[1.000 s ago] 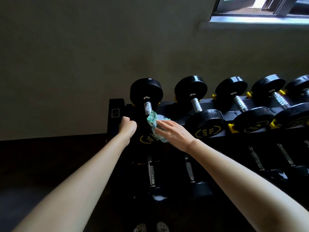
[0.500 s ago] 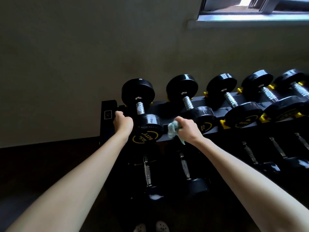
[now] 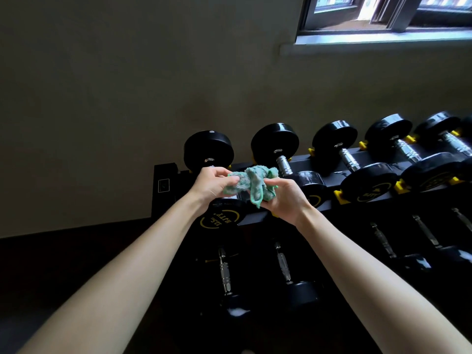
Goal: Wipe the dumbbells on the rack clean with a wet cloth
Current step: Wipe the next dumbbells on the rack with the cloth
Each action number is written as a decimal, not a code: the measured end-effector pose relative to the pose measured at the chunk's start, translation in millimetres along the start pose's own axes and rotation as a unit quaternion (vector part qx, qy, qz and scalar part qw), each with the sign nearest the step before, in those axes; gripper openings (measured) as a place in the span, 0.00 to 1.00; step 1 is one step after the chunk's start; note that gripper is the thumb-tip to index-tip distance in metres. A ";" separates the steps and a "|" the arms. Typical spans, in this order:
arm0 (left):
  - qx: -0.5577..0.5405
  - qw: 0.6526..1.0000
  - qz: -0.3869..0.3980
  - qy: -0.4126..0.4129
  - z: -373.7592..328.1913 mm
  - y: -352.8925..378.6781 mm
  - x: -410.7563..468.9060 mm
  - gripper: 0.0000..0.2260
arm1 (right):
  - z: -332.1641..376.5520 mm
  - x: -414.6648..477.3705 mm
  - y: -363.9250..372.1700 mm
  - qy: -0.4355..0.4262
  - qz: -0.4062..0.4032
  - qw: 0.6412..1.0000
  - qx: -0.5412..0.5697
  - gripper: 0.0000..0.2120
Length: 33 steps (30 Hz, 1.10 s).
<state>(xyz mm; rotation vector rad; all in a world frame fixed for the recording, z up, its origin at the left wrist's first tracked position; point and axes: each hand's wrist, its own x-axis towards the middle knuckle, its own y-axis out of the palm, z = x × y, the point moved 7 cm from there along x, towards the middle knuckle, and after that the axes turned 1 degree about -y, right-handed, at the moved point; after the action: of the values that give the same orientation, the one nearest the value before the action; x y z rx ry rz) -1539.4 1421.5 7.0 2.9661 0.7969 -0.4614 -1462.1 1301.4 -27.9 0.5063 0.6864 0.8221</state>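
Observation:
A crumpled green cloth (image 3: 251,183) hangs in the air just in front of the rack's top tier, held between both hands. My left hand (image 3: 210,185) pinches its left end and my right hand (image 3: 284,198) grips its right end from below. Behind them the black rack (image 3: 362,155) carries a row of black dumbbells with chrome handles and yellow markings. The leftmost dumbbell (image 3: 208,150) is partly hidden by my left hand. The second dumbbell (image 3: 275,144) stands just behind the cloth.
Further dumbbells (image 3: 334,139) run off to the right on the top tier, and several smaller ones (image 3: 224,272) lie on the dark lower tier. A plain wall stands behind the rack, with a window (image 3: 383,19) at the upper right. Dark floor lies to the left.
My left hand let go of the rack's left end and came over to the cloth. My right hand lifted the cloth off the rack, and both hands now hold it in the air.

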 end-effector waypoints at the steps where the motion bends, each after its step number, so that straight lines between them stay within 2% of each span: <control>1: -0.003 1.000 -0.024 0.010 -1.8 -2.9 1.0 0.02 | 0.0 2.2 0.1 -0.008 0.008 1.000 -0.025 0.20; 3: -0.008 0.997 -0.070 0.024 -3.7 -7.2 3.0 0.02 | 0.5 8.3 -2.6 -0.032 -0.012 0.996 -0.078 0.17; 7: 0.035 0.982 -0.165 0.087 -11.2 -11.9 6.7 0.04 | 2.7 18.6 -9.3 -0.082 -0.104 0.982 -0.134 0.12; 9: 0.076 0.966 -0.195 0.150 -21.1 -8.5 4.2 0.00 | 2.9 19.7 -11.9 -0.101 -0.153 0.969 -0.167 0.11; 11: 0.134 0.940 -0.214 0.228 -33.1 1.0 -3.5 0.03 | 4.6 18.9 -14.6 -0.122 -0.206 0.947 -0.215 0.11; 13: 0.192 0.913 -0.197 0.300 -39.5 14.9 -10.8 0.05 | 5.7 18.5 -15.9 -0.136 -0.240 0.931 -0.238 0.11; 14: 0.222 0.902 -0.173 0.326 -40.3 23.1 -13.3 0.06 | 5.3 19.0 -15.3 -0.131 -0.241 0.935 -0.227 0.10; 16: 0.307 0.864 -0.122 0.380 -37.5 38.0 -16.3 0.08 | 1.9 22.2 -11.4 -0.100 -0.207 0.963 -0.139 0.09; 18: 0.423 0.793 -0.094 0.428 -31.4 49.7 -19.2 0.12 | -2.5 22.6 -7.8 -0.052 -0.160 0.986 0.004 0.09; 20: 0.513 0.726 -0.084 0.449 -25.5 55.7 -18.4 0.16 | -6.1 20.4 -7.2 -0.006 -0.112 0.986 0.122 0.12; 22: 0.565 0.688 -0.064 0.451 -21.4 60.6 -18.2 0.16 | -4.9 18.8 -5.0 0.015 -0.061 0.986 0.151 0.19; 24: 0.576 0.670 -0.029 0.468 -18.0 65.3 -21.3 0.19 | -4.4 20.7 -2.5 0.019 -0.024 0.992 0.126 0.20; 27: 0.544 0.677 0.016 0.496 -17.0 67.7 -28.0 0.20 | -6.1 28.2 -6.6 0.010 -0.029 0.995 0.092 0.12; 29: 0.515 0.702 -0.008 0.491 -20.0 58.8 -28.6 0.19 | -7.5 30.8 -14.5 0.000 -0.044 0.996 0.083 0.11; 31: 0.470 0.751 -0.075 0.457 -19.9 38.0 -20.9 0.16 | -8.9 30.6 -25.2 -0.014 -0.065 0.997 0.041 0.08; 33: 0.403 0.816 -0.158 0.382 -11.5 8.6 -9.5 0.14 | -13.9 27.0 -35.9 -0.027 -0.102 0.994 -0.040 0.04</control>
<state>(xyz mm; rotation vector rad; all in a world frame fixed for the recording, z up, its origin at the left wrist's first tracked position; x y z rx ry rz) -1539.8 1410.7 20.4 3.8455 1.4715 0.6575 -1441.4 1303.9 -69.9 0.3777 0.6413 0.6383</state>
